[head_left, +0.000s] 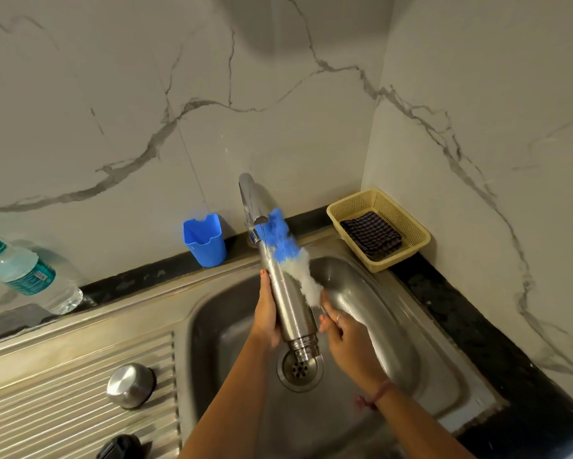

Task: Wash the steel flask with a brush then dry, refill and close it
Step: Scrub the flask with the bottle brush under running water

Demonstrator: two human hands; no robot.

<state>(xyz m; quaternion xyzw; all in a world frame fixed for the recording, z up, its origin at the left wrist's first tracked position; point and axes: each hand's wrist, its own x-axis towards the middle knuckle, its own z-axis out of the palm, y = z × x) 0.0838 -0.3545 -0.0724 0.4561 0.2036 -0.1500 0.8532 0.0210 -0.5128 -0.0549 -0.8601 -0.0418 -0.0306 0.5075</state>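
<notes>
The steel flask is held over the sink, tilted with its open threaded mouth pointing down toward the drain. My left hand grips its body from the left. A brush with blue and white bristles lies along the flask's outer right side. My right hand holds the brush's lower end beside the flask's neck; the handle is hidden in my fingers. The flask's steel cap sits on the ribbed drainboard.
The tap reaches over the sink just behind the flask's base. A blue cup and a plastic water bottle stand at the back left. A yellow basket with a dark checked cloth sits back right. A black object lies near the drainboard's front.
</notes>
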